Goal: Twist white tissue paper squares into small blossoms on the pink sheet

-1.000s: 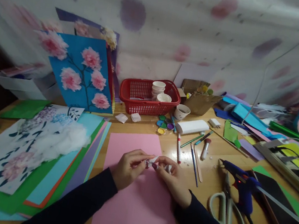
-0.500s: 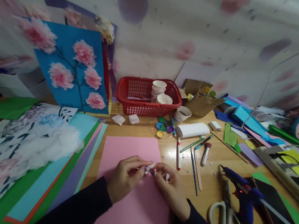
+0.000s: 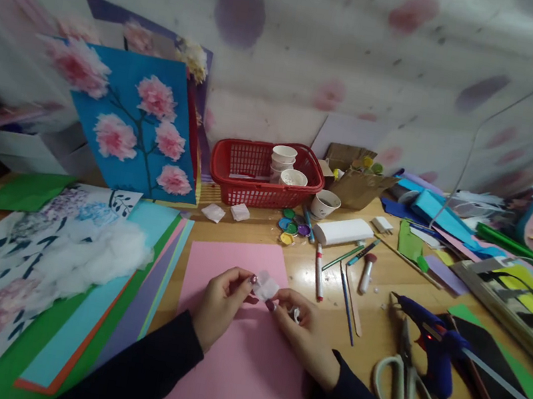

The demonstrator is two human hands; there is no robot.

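Note:
Between my two hands is a small square of thin white tissue paper [image 3: 265, 287], pinched at its edges above a pink sheet of paper [image 3: 239, 370]. My left hand [image 3: 224, 301] is closed on the left edge with thumb and fingertips. From the right, my right hand [image 3: 303, 333] grips the square with thumb and forefinger. A second crumpled white piece [image 3: 295, 314] is tucked in the curled fingers of that hand. Two small white tissue stacks [image 3: 214, 213] lie beyond the pink sheet.
A red basket [image 3: 264, 197] with paper cups stands at the back. Coloured sheets [image 3: 125, 322] and white cotton wool [image 3: 95, 257] lie left. On the right are scissors [image 3: 405, 390], a blue glue gun [image 3: 431, 337], a phone [image 3: 504, 392], a red marker [image 3: 319, 272] and brushes.
The twisted white tissue between my fingertips is now spread open into a flat square. My left fingers have shifted slightly left, and the camera view has moved a little.

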